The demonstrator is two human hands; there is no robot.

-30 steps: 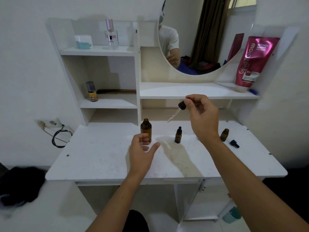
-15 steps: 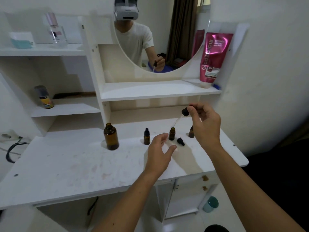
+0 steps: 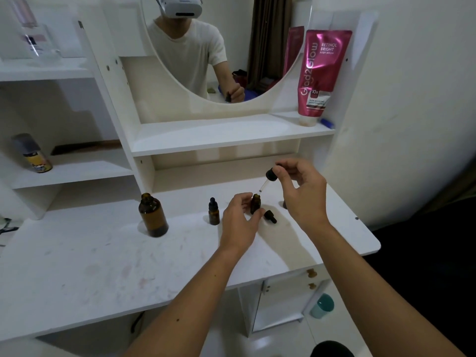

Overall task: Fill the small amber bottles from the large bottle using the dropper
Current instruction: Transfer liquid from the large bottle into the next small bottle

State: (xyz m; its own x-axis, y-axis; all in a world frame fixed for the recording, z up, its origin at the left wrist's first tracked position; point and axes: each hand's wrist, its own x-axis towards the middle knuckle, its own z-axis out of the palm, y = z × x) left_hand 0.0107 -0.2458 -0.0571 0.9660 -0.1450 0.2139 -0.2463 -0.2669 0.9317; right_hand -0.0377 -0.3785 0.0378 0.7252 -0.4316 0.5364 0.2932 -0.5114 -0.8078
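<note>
We hold the dropper (image 3: pixel 268 179) in our right hand (image 3: pixel 302 195), thumb and forefinger pinching its black rubber bulb, the other fingers loosely curled behind. The glass tip slants down and left so that it sits right at the mouth of an open small bottle (image 3: pixel 255 203); holding it by the bulb means one squeeze would let the liquid go, though we cannot tell whether any is in the tube. Our left hand (image 3: pixel 239 222) curls round that small bottle from the near side, thumb on one side and fingers on the other, touching or just about touching the glass; we judge this is to keep so light a bottle from tipping while the tip goes in.

The loose black cap (image 3: pixel 270 216) lies on its side on the table (image 3: pixel 77 266), just right of the bottle, near enough to screw back on afterwards. A second small bottle (image 3: pixel 213 213), capped, stands to the left, and a third is mostly hidden behind the right hand. The large bottle (image 3: pixel 153 215) stands open further left, apart from the rest, its mouth free for the next dip. We judge filling is under way, with more bottles to do.
</note>
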